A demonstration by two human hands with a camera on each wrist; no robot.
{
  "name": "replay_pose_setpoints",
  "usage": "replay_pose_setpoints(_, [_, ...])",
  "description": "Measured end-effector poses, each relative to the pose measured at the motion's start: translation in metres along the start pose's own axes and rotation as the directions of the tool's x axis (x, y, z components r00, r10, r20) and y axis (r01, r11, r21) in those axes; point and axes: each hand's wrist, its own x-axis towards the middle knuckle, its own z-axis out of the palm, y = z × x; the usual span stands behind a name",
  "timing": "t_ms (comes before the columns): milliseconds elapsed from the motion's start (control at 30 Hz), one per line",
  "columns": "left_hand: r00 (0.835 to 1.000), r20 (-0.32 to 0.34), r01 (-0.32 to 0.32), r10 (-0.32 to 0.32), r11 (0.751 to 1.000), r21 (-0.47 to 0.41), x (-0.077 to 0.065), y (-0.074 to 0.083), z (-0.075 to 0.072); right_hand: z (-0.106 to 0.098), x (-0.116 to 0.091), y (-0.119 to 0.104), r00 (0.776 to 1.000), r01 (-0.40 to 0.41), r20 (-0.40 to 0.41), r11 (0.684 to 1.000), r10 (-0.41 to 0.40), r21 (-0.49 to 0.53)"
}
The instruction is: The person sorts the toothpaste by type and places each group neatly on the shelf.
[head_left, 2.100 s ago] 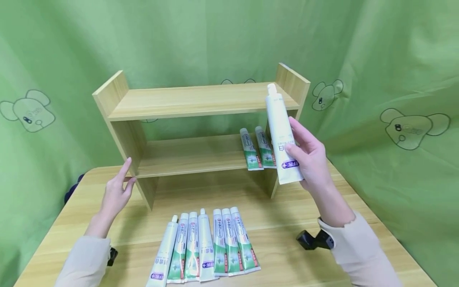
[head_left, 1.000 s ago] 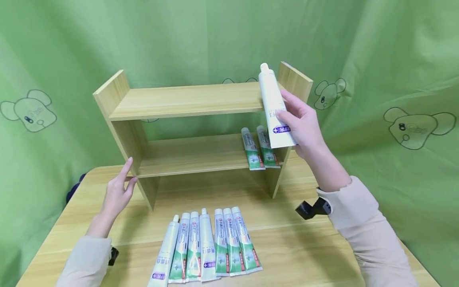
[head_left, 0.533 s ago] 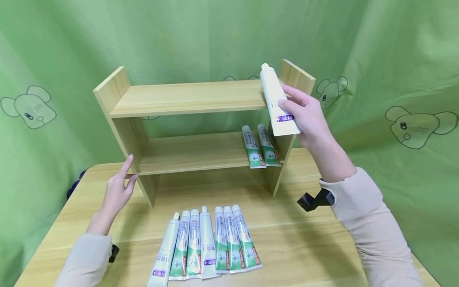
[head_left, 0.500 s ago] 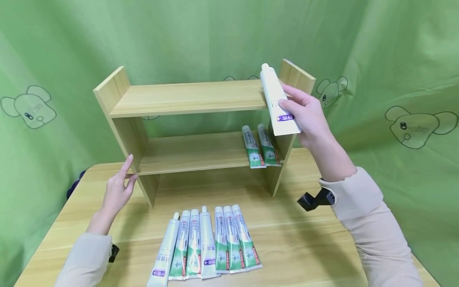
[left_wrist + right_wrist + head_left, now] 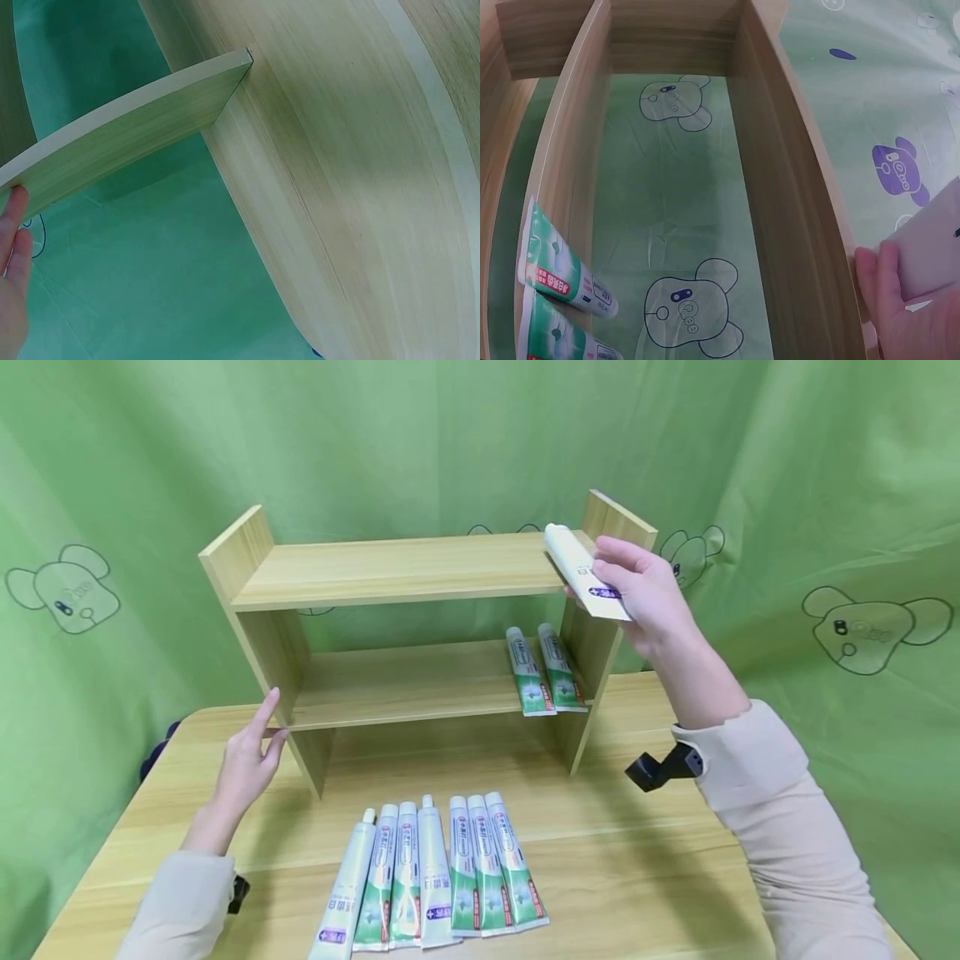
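My right hand [image 5: 648, 589] holds a white toothpaste tube [image 5: 585, 572] with a purple label over the right end of the upper board. The tube's cap end points back and left; its flat end sticks out past the board's front edge. Whether the tube rests on the wood I cannot tell. My left hand [image 5: 243, 764] touches the left side panel of the wooden shelf [image 5: 420, 568], index finger extended. In the left wrist view, its fingers [image 5: 13, 217] lie against that panel. Two green-and-white toothpaste tubes [image 5: 531, 672] lie on the middle board's right end.
Several toothpaste tubes [image 5: 403, 877], some green-and-white and some white, lie in a row on the wooden table [image 5: 600, 893] before the shelf. A green curtain [image 5: 360, 443] with animal drawings hangs behind and at the sides.
My right hand moved up and left with the white tube, then lowered it toward the upper board and tilted it flatter. The left hand stays at the side panel.
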Motion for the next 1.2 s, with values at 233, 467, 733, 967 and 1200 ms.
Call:
replay_pose_setpoints(233, [1.000, -0.002, 0.019, -0.019, 1.000, -0.004, -0.001, 0.000, 0.001, -0.002, 0.002, 0.003, 0.996, 0.010, 0.084, 1.000, -0.011, 0.016])
replay_pose_setpoints(467, [1.000, -0.008, 0.011, -0.011, 1.000, 0.000, -0.001, -0.002, 0.002, -0.011, -0.005, 0.007, 0.945, 0.089, 0.317, 0.996, -0.087, 0.008])
replay_pose_setpoints(733, [1.000, -0.008, 0.007, -0.007, 1.000, -0.001, 0.000, -0.001, 0.003, -0.021, -0.008, 0.013, 0.874, 0.157, 0.468, 0.987, -0.126, -0.027])
replay_pose_setpoints(967, [1.000, -0.001, 0.006, -0.006, 1.000, -0.007, 0.001, 0.000, 0.002, -0.021, -0.007, 0.019, 0.883, 0.241, 0.432, 0.966, -0.181, -0.087])
replay_pose_setpoints(1200, [1.000, -0.011, -0.010, 0.010, 1.000, -0.004, 0.001, -0.001, 0.002, -0.015, -0.002, 0.025, 0.929, 0.339, 0.262, 0.886, -0.262, -0.315])
